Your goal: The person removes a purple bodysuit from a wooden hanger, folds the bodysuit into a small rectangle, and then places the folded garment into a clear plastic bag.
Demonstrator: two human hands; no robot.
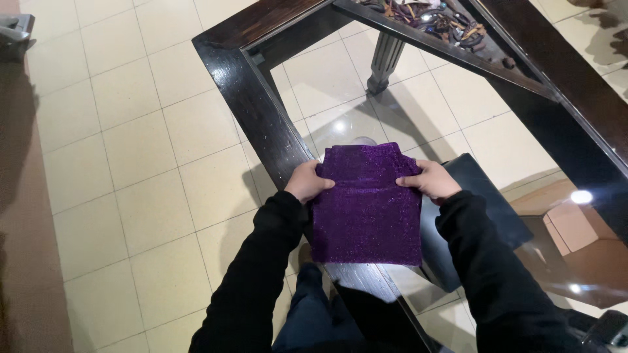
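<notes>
Folded sparkly purple cloth (366, 206) lies on glass tabletop with dark wooden frame (252, 98), near its corner. Left hand (307, 181) grips cloth's left edge, fingers curled shut over the fabric. Right hand (428, 180) grips right edge the same way, fingers closed on the cloth. Both arms in black sleeves. Black flat rectangular object (487, 202) sits just right of the cloth, under right wrist. Tangle of beads and cords (438, 19) at far end of table. Cream tiled floor (118, 163) visible through glass.
</notes>
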